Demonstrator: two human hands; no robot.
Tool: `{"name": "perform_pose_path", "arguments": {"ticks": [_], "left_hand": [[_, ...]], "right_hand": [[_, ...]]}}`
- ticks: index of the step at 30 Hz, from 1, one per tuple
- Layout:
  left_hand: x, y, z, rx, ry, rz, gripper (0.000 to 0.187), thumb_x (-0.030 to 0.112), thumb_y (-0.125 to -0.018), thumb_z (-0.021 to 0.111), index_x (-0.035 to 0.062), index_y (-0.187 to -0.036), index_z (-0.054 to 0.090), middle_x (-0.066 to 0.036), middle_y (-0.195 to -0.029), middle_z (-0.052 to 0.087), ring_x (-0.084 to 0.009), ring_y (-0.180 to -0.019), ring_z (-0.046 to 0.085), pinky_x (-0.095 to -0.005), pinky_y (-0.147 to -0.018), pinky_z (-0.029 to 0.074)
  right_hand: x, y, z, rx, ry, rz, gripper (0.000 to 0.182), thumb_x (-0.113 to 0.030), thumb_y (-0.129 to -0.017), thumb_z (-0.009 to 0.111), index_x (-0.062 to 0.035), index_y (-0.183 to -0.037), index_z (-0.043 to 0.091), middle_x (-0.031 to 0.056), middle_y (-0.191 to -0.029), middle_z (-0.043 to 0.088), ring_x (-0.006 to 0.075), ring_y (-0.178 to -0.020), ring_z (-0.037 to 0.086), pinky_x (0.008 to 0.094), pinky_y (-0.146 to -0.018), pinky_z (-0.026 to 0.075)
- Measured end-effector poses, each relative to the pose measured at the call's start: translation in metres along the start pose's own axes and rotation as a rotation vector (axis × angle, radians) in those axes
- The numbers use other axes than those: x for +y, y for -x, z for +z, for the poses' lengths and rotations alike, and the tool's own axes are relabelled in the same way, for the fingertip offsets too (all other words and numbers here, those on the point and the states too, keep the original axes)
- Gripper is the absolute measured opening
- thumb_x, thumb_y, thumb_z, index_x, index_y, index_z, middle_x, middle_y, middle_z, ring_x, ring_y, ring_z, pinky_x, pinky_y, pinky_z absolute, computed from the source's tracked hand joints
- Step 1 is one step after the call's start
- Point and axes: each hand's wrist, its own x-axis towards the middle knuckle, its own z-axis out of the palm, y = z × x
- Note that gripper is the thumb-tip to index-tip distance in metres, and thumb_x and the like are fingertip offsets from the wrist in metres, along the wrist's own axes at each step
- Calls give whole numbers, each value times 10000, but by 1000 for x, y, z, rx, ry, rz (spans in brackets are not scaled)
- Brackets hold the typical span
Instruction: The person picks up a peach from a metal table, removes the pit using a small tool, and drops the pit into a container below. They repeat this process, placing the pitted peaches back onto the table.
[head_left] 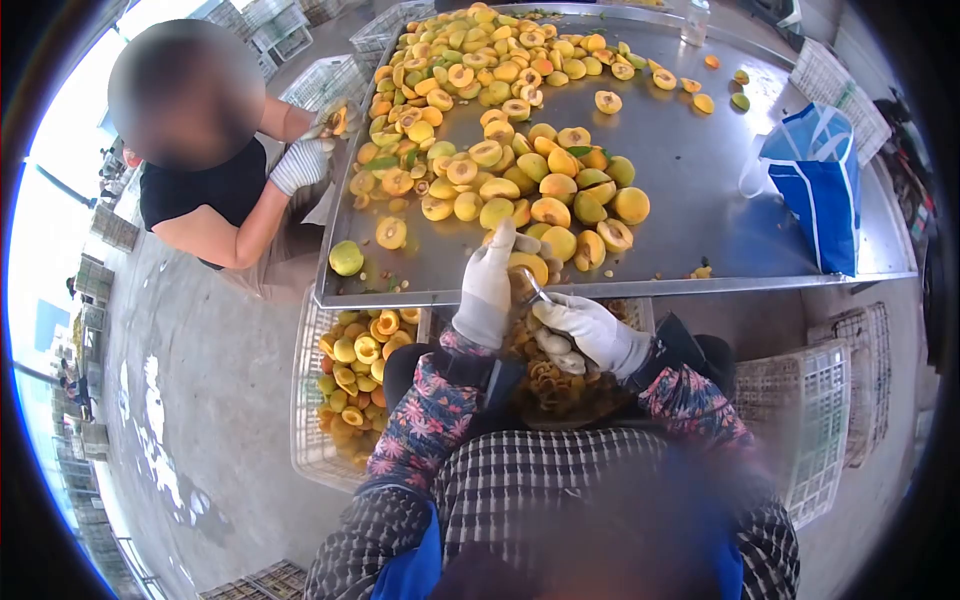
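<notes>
Halved yellow peaches (485, 153) lie in a heap on a metal table (700, 160). At the near edge, my left hand (487, 285), in a white glove, is closed around a peach half (528, 268) with its cut side partly showing. My right hand (590, 328), also gloved, grips a small metal tool (538, 290) whose tip meets that peach half. The exact shape of the tip is hidden. Below my hands, a container of peach scraps (560, 390) sits between my legs. More peach halves fill a white crate (305, 400) to its left.
Across the table's left corner, a co-worker's gloved hands (302, 165) hold a piece of fruit. A blue bag (815, 190) stands at the right, with a clear bottle (695, 22) at the far edge. White crates (800, 420) stand on the floor at right.
</notes>
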Motion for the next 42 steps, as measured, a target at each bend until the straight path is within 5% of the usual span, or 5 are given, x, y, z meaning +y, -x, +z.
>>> {"name": "perform_pose_path", "arguments": {"ticks": [11,25,33,35,42], "left_hand": [[-49,3,22,35,-165,97,500,431,-985,529,-58,-925,617,-149,-838,663,-237,-680,668,-338,-619,571],[-48,4,25,-67,223,-391,423,536,-952,531,115,-988,548,-76,-953,625,-329,-840,655,-469,-744,556],[47,28,-84,89,-844,294,440,390,-949,609,-23,-1098,641,-136,-1039,667,-243,-897,660,-357,-839,526],[68,32,-125,275,-1816,655,419,341,-917,645,6,-1167,628,-158,-1099,657,-280,-951,647,-376,-877,505],[21,-13,-54,22,-1596,440,495,360,-829,703,88,-1233,613,-188,-1161,612,-320,-1005,631,-406,-900,491]], "right_hand": [[18,42,-8,132,-152,78,220,-341,-1009,522,-139,-1097,514,-25,-598,456,86,-410,400,236,-390,321],[31,79,-20,161,653,54,388,-387,-962,547,-16,-1073,531,98,-751,563,211,-703,541,351,-665,450],[42,104,-24,116,1348,244,434,-306,-948,508,-12,-1262,446,255,-842,649,421,-844,639,480,-757,494],[49,102,-26,119,1385,176,469,-272,-930,527,-19,-1307,411,243,-847,651,411,-833,643,478,-742,498],[51,73,-30,200,1420,46,465,-238,-903,561,-10,-1284,422,233,-849,652,409,-818,643,482,-732,496]]}}
